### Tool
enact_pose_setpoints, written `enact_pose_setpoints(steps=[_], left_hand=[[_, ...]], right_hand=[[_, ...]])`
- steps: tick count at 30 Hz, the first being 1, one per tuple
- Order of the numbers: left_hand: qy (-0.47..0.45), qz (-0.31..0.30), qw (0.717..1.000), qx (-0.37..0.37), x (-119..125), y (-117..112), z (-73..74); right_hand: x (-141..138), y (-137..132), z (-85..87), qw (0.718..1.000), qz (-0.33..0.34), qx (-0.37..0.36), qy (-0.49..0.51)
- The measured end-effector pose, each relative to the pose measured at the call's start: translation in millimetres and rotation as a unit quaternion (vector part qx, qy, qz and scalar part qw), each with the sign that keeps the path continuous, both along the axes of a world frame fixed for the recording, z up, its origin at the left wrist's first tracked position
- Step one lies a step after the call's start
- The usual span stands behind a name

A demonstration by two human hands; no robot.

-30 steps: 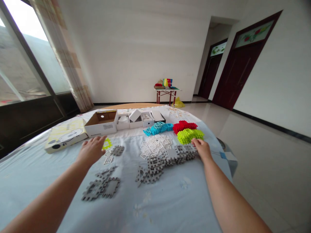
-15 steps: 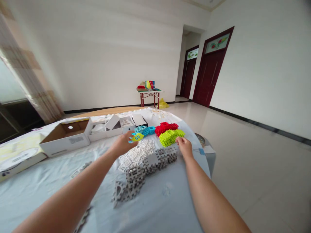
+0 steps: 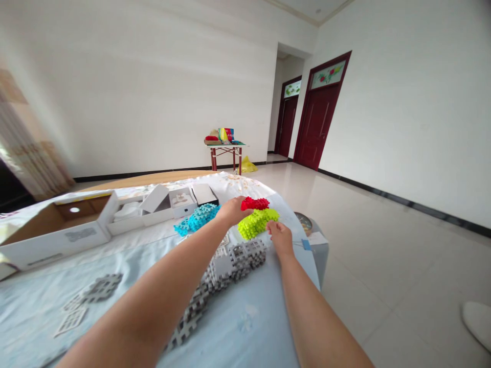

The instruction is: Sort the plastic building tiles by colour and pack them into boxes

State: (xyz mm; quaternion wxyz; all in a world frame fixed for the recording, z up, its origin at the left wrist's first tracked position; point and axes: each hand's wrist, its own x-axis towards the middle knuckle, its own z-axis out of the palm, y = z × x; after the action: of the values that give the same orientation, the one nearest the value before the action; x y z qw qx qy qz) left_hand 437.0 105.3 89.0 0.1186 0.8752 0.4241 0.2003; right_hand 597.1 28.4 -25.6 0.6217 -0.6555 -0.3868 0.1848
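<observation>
My left hand (image 3: pixel 231 211) reaches over to the left end of a heap of red interlocking plastic blocks (image 3: pixel 256 204). Its thumb and fingers are apart, with the thumb in front of the red blocks; the fingertips are partly hidden. My right hand (image 3: pixel 282 237) is closed beside the right end of the lime-green blocks (image 3: pixel 253 225), and whatever its fingers hold is hidden. Left of my left hand lies a heap of blue blocks (image 3: pixel 201 216). Grey blocks (image 3: pixel 233 263) form a long heap nearer me, partly behind my left forearm, which also covers most of the white window-like pieces (image 3: pixel 222 249).
A large open white box (image 3: pixel 69 248) stands at the left, with smaller white boxes (image 3: pixel 161 212) beside it. A few loose grey pieces (image 3: pixel 100 289) lie on the blue cloth at left. The table's curved edge runs along the right; a stool (image 3: pixel 307 225) stands beyond it.
My left hand has moved right from the blue heap to the red one, and the lime-and-blue piece at it no longer shows. My right hand stays by the green blocks. The view has turned right.
</observation>
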Motion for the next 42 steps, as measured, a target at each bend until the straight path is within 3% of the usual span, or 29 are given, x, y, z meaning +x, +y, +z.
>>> enact_pose_setpoints(steps=[3,7,10,13,17,21,27,32,38,42], left_hand=[[-0.036,0.012,0.999,0.017,-43,0,4.1],[-0.108,0.046,0.993,0.026,-134,-9,-3.6],[-0.154,0.116,0.981,0.015,-212,-21,-20.8],[-0.174,0.235,0.956,0.009,-283,-39,-41.8],[-0.16,0.31,0.937,-0.002,-339,-61,-64.9],[-0.104,0.328,0.939,-0.016,-351,-72,-77.0],[0.018,0.302,0.953,-0.006,-333,-79,-84.4],[0.072,0.28,0.957,0.024,-323,-89,-81.9],[0.025,0.276,0.961,0.015,-317,-97,-70.1],[-0.066,0.198,0.977,-0.046,-297,-111,-57.4]], right_hand=[[-1,0,-2.1,1.0,0.004,-0.005,-0.009],[-1,-2,-7.7,1.0,0.002,-0.014,-0.021],[2,-2,-12.2,1.0,0.001,-0.016,-0.026],[5,-1,-15.4,0.999,0.008,-0.029,-0.021],[8,-1,-18.0,0.999,0.013,-0.037,-0.025],[8,-5,-19.6,0.998,0.016,-0.045,-0.03],[6,-10,-17.3,0.998,0.014,-0.053,-0.031],[4,-12,-13.7,0.998,0.017,-0.054,-0.036],[3,-12,-13.3,0.998,0.012,-0.046,-0.037],[3,-12,-13.3,0.998,0.009,-0.043,-0.043]])
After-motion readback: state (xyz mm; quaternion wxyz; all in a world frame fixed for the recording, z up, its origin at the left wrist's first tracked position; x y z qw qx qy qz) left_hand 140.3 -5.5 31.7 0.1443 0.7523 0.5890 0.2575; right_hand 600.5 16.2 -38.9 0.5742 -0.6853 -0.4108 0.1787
